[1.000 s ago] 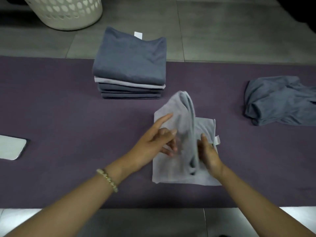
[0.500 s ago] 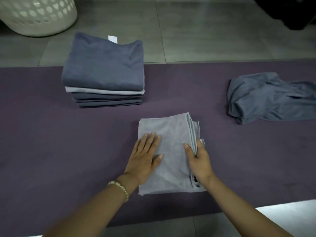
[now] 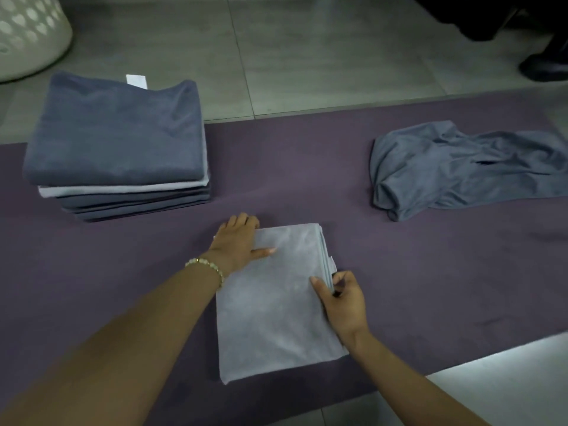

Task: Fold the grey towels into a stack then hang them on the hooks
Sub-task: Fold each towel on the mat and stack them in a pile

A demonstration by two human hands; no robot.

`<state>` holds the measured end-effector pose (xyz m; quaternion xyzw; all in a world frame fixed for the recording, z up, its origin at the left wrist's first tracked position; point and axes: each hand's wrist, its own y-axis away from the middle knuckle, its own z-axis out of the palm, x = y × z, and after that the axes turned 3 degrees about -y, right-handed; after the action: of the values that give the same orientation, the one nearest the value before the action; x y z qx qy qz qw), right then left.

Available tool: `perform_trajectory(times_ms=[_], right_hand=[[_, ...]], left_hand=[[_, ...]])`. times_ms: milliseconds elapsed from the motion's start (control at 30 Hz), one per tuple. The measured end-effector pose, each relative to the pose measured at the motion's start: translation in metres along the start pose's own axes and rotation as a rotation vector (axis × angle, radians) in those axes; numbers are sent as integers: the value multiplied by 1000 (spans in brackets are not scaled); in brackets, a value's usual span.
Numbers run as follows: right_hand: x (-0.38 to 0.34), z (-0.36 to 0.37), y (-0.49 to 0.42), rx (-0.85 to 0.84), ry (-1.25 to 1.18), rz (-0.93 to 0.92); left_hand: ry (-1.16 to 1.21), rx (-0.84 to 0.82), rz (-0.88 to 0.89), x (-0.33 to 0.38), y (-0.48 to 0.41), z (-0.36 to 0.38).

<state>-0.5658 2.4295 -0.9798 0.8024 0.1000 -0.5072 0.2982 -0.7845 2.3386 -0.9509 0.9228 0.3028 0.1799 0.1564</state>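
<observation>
Gripping the folded light grey towel [image 3: 276, 305], lower centre on the purple mat [image 3: 415, 272], left hand [image 3: 236, 241] at its far corner, right hand [image 3: 344, 299] pinching the layered edge, likely keeping folds together for stacking.

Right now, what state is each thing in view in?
light grey towel: folded flat on the mat, held at two edges.
left hand: grips its far left corner, thumb on top.
right hand: pinches its layered right edge.
stack of towels: folded, untouched.
dark grey towel: crumpled, unfolded.
laundry basket: upright, contents hidden.
</observation>
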Motion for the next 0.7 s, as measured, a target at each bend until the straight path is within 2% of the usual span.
perform_trajectory(times_ms=[167,400,533,600,667,700], right_hand=[[-4,-11,-5,-98,98,32],[-6,-25,-7,-236,155,18],[-11,-31,-1,-192,153,9],[-21,-32,8,-222,189,106],[-38,-29,21,-441,125,341],[-47,-26,28,-572,10,481]], left_hand=[[97,-300,-43,-1,-20,-27],[295,-587,-43,18,6,-69],[477,-567,-136,21,44,-100],[633,-526,-192,15,68,-114],[926,-468,-219,13,95,-122],[1067,-435,-216,14,107,-123]])
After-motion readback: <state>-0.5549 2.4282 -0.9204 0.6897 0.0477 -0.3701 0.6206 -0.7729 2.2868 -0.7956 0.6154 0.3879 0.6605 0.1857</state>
